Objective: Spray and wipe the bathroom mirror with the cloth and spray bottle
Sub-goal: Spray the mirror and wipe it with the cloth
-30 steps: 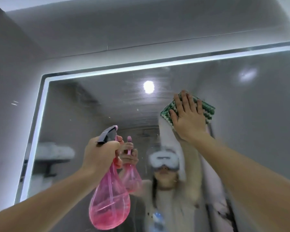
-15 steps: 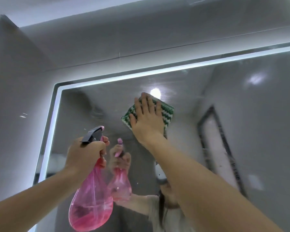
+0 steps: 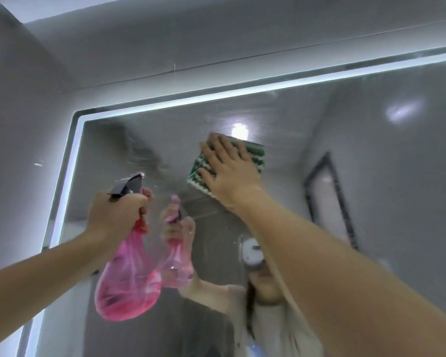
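Right hand point(image 3: 229, 173) lay spread flat, pressing soft green cloth point(image 3: 252, 157) against upper mirror point(image 3: 371, 176); left hand point(image 3: 116, 215) was clenched round neck of pink spray bottle point(image 3: 129, 279), near the mirror's left edge; bottle looked light, thin-walled, best gripped at neck.

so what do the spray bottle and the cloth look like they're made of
Spray bottle: translucent pink plastic, glossy, liquid showing through; dark trigger head, likely plastic too. Cloth: soft woven or knitted fabric, matte, with green and white ribbed rows; probably microfibre, hard to confirm.
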A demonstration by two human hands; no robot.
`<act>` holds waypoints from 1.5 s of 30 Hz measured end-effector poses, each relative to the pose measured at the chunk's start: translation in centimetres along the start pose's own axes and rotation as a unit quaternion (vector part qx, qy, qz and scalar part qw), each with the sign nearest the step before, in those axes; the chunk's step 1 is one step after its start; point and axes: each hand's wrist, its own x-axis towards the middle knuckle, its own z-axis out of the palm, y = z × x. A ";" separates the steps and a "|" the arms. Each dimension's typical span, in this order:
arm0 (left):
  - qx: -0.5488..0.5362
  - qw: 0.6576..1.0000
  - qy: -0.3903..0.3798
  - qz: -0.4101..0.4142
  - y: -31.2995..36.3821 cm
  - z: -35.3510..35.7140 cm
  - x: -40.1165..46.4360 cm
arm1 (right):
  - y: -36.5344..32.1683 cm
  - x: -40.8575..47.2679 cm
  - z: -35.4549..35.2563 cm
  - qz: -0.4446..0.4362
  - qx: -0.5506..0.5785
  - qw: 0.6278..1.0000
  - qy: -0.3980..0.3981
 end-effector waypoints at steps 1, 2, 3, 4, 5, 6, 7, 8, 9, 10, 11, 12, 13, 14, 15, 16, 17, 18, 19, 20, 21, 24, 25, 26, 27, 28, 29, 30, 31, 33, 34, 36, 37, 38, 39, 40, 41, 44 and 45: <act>-0.010 1.000 -0.005 -0.005 0.3 1.0 -0.3 | 1.7 -0.7 -0.3 0.019 -0.003 1.000 0.002; -0.018 1.000 -0.007 -0.011 0.6 2.0 -0.8 | 3.2 -1.5 -0.6 0.037 -0.009 0.999 0.005; -0.022 1.000 -0.007 -0.013 0.8 2.8 -1.2 | 4.6 -2.4 -0.8 0.053 -0.017 0.998 0.008; -0.024 1.000 -0.009 -0.013 1.0 3.5 -1.6 | 5.7 -3.4 -1.0 0.068 -0.023 0.997 0.009; -0.027 0.999 -0.014 -0.012 1.2 4.1 -2.1 | 6.5 -4.4 -1.1 0.081 -0.025 0.996 0.008; -0.031 0.999 -0.019 -0.013 1.2 4.5 -2.6 | 6.9 -5.3 -1.1 0.092 -0.024 0.995 0.006; -0.036 0.999 -0.025 -0.018 1.2 4.7 -3.1 | 7.0 -6.3 -1.0 0.100 -0.021 0.995 0.005; -0.039 0.999 -0.029 -0.025 1.0 4.6 -3.7 | 6.9 -7.3 -0.7 0.105 -0.017 0.994 0.005; -0.042 0.998 -0.032 -0.032 0.7 4.5 -4.2 | 6.5 -8.2 -0.4 0.106 -0.015 0.994 0.004; -0.042 0.998 -0.036 -0.040 0.4 4.2 -4.7 | 5.9 -9.1 -0.1 0.105 -0.015 0.994 0.003; -0.039 0.997 -0.038 -0.048 -0.1 3.8 -5.1 | 5.3 -10.0 0.4 0.101 -0.016 0.995 0.003; -0.032 0.997 -0.040 -0.054 -0.5 3.3 -5.6 | 4.5 -10.9 0.9 0.097 -0.017 0.995 0.003; -0.025 0.997 -0.040 -0.059 -1.1 2.7 -6.0 | 3.6 -11.7 1.3 0.094 -0.017 0.995 0.003; -0.018 0.997 -0.039 -0.062 -1.6 2.0 -6.5 | 2.7 -12.3 1.7 0.090 -0.017 0.996 0.004; -0.014 0.997 -0.037 -0.066 -2.1 1.2 -7.1 | 1.8 -12.9 2.3 0.083 -0.018 0.996 0.004; -0.012 0.997 -0.034 -0.071 -2.6 0.4 -7.7 | 0.9 -13.4 2.8 0.073 -0.021 0.997 0.005; -0.006 0.997 -0.032 -0.075 -3.2 -0.6 -8.4 | 0.0 -13.9 3.3 0.060 -0.026 0.998 0.009; 0.005 0.997 -0.031 -0.077 -3.7 -1.6 -9.0 | -0.9 -14.4 3.8 0.049 -0.029 0.998 0.013; 0.020 0.996 -0.031 -0.078 -4.3 -2.7 -9.6 | -1.8 -14.8 4.3 0.042 -0.031 0.998 0.019; 0.035 0.996 -0.031 -0.079 -4.9 -3.8 -10.0 | -2.7 -15.2 4.7 0.036 -0.033 0.998 0.026; 0.047 0.995 -0.032 -0.080 -5.5 -4.9 -10.3 | -3.6 -15.6 5.0 0.027 -0.034 0.999 0.028; 0.079 0.993 -0.039 -0.076 -7.0 -7.6 -11.1 | -6.8 -16.8 5.9 -0.009 -0.026 1.000 0.002; 0.088 0.993 -0.046 -0.070 -7.6 -8.2 -11.4 | -7.9 -17.2 6.3 -0.020 -0.021 1.000 -0.002; 0.096 0.992 -0.054 -0.066 -8.0 -8.8 -11.7 | -9.0 -17.8 6.7 -0.032 -0.020 0.999 -0.002; 0.100 0.991 -0.061 -0.064 -8.5 -9.3 -12.0 | -10.1 -18.4 7.1 -0.042 -0.022 0.999 0.004; 0.102 0.990 -0.067 -0.067 -9.0 -9.7 -12.3 | -11.3 -19.2 7.5 -0.055 -0.024 0.998 0.008; 0.101 0.990 -0.071 -0.072 -9.6 -10.1 -12.5 | -12.5 -20.0 8.0 -0.071 -0.023 0.997 0.004; 0.098 0.989 -0.072 -0.080 -10.2 -10.4 -12.6 | -13.7 -20.7 8.3 -0.088 -0.022 0.996 -0.004; 0.093 0.989 -0.069 -0.087 -10.7 -10.6 -12.5 | -14.6 -21.4 8.6 -0.103 -0.021 0.994 -0.009; 0.073 0.990 -0.063 -0.103 -11.7 -10.9 -11.9 | -15.3 -21.9 9.0 -0.127 -0.024 0.992 -0.013; 0.063 0.990 -0.063 -0.107 -11.9 -10.9 -11.4 | -15.1 -21.5 9.0 -0.147 -0.031 0.989 -0.012; 0.054 0.991 -0.064 -0.102 -11.8 -10.9 -10.0 | -14.0 -19.9 8.9 -0.203 -0.050 0.978 -0.003; 0.055 0.992 -0.067 -0.092 -11.5 -10.7 -9.2 | -13.4 -18.5 8.7 -0.222 -0.056 0.973 0.004; 0.056 0.993 -0.070 -0.079 -11.0 -10.5 -8.4 | -12.8 -16.8 8.3 -0.227 -0.058 0.972 0.012; 0.055 0.994 -0.073 -0.067 -10.5 -10.2 -7.5 | -12.3 -14.9 7.9 -0.221 -0.057 0.973 0.020; 0.052 0.994 -0.076 -0.057 -9.9 -9.9 -6.6 | -11.9 -13.1 7.6 -0.207 -0.058 0.976 0.022; 0.046 0.995 -0.080 -0.048 -9.3 -9.5 -5.6 | -11.6 -11.3 7.2 -0.188 -0.062 0.980 0.023; 0.020 0.996 -0.085 -0.019 -6.8 -7.7 -2.1 | -10.4 -6.4 5.6 -0.141 -0.069 0.987 0.018; 0.014 0.996 -0.086 -0.012 -5.8 -7.0 -0.7 | -9.7 -4.8 4.9 -0.128 -0.071 0.989 0.017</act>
